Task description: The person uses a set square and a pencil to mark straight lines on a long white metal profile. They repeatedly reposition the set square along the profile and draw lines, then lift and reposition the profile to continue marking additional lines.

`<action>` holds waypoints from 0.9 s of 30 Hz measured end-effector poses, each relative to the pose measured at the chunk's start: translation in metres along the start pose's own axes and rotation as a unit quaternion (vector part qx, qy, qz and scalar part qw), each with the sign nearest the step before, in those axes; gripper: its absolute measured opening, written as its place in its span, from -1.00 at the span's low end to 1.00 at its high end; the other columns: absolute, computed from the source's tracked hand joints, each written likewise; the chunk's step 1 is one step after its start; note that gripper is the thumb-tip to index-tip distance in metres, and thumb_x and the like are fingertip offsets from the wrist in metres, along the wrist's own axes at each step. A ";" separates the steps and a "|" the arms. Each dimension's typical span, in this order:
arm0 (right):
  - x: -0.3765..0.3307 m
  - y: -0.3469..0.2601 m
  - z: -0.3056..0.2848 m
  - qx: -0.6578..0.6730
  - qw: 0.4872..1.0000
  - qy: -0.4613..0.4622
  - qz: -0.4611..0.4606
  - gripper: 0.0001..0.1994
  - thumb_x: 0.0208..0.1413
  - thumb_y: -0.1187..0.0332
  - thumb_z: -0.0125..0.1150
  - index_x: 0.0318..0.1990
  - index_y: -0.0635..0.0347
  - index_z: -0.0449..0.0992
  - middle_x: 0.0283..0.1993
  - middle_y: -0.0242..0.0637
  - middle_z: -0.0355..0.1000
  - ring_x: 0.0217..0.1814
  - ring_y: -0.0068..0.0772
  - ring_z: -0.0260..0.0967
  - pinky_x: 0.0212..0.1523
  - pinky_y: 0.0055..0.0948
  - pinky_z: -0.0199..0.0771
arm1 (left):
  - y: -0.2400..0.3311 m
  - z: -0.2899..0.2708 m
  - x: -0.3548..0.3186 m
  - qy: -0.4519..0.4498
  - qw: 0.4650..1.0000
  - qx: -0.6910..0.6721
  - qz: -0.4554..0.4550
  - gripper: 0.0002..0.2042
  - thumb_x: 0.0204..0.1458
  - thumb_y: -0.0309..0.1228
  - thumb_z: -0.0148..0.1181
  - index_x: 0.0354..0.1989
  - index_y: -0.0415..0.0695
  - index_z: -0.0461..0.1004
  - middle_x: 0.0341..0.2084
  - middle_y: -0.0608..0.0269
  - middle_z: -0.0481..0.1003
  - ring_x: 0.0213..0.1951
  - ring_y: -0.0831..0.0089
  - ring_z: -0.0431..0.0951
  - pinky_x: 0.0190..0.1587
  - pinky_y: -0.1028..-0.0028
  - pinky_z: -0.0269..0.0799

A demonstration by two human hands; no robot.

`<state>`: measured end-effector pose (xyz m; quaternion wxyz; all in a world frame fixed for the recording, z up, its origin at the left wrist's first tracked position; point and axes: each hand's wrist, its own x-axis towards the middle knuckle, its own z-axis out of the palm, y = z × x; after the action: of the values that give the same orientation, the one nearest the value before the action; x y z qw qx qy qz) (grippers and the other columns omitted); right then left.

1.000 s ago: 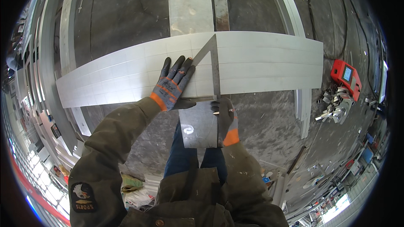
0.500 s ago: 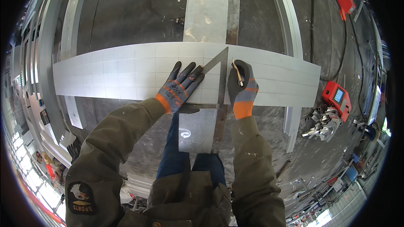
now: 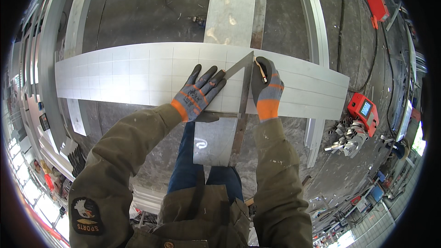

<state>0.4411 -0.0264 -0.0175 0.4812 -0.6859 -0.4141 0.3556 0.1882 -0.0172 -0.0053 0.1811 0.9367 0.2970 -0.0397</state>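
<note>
One long silver-grey panel [image 3: 138, 71] lies crosswise, gridded with thin lines left and centre. One grey triangular square [image 3: 247, 82] spans it from near edge almost to far edge. The left hand [image 3: 200, 95], fingers spread, overlaps the square's slanted arm; the right hand [image 3: 267, 87] grips one pencil [image 3: 261, 71] beside the straight blade. One sleeve patch [image 3: 86, 216] bears a bird emblem and lettering.

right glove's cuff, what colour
Bright orange: the fabric cuff of the grey-and-black glove on the right hand, clearest in the head view.
</note>
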 end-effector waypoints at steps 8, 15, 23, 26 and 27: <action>-0.036 0.018 -0.018 -0.088 0.995 -0.040 -0.021 -0.62 0.42 0.48 -0.09 0.29 0.30 0.49 0.22 -0.16 0.52 0.23 -0.30 0.46 0.28 -0.33 0.47 | 0.001 0.000 0.000 -0.003 1.000 0.014 0.001 0.16 -0.01 0.47 0.10 0.60 -0.19 0.01 0.62 -0.06 -0.10 0.63 -0.05 -0.15 0.61 -0.22 -0.32; -0.162 0.010 -0.055 -0.188 0.979 -0.081 -0.020 -0.55 0.19 0.63 0.07 0.26 0.27 0.49 0.15 0.02 0.49 0.18 0.04 0.47 0.22 -0.20 0.48 | -0.001 0.002 -0.001 0.004 1.000 -0.006 0.000 0.19 -0.04 0.46 0.18 0.60 -0.20 0.02 0.61 -0.07 -0.08 0.62 -0.05 -0.14 0.61 -0.22 -0.36; -0.211 0.078 -0.025 0.461 0.745 0.017 0.482 -0.73 0.40 0.40 0.10 0.16 0.31 0.50 -0.04 -0.23 0.57 0.00 -0.34 0.54 -0.06 -0.35 0.56 | 0.001 0.001 -0.001 0.030 0.999 -0.011 -0.006 0.21 -0.13 0.42 0.31 0.56 -0.23 0.09 0.59 -0.10 0.01 0.60 -0.06 -0.06 0.60 -0.24 -0.33; -0.188 0.078 -0.008 0.287 0.892 0.001 0.349 -0.80 0.46 0.33 0.05 0.01 0.26 0.50 -0.15 -0.25 0.57 -0.14 -0.41 0.57 -0.16 -0.42 0.56 | 0.003 -0.002 0.001 0.000 1.000 -0.009 -0.018 0.15 -0.04 0.43 0.23 0.58 -0.18 0.08 0.59 -0.06 0.00 0.61 -0.03 -0.08 0.61 -0.21 -0.32; -0.179 0.073 -0.006 0.289 0.883 0.023 0.370 -0.78 0.47 0.28 0.05 -0.04 0.25 0.52 -0.19 -0.25 0.57 -0.19 -0.42 0.56 -0.17 -0.43 0.56 | 0.005 -0.003 0.003 0.008 1.000 -0.022 -0.016 0.17 -0.12 0.40 0.33 0.56 -0.18 0.12 0.57 -0.08 0.03 0.60 -0.05 -0.05 0.60 -0.22 -0.29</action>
<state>0.3901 -0.2059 -0.0691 0.5007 -0.6282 0.0023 0.5955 0.1932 -0.0185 -0.0015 0.1989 0.9280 0.3139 -0.0283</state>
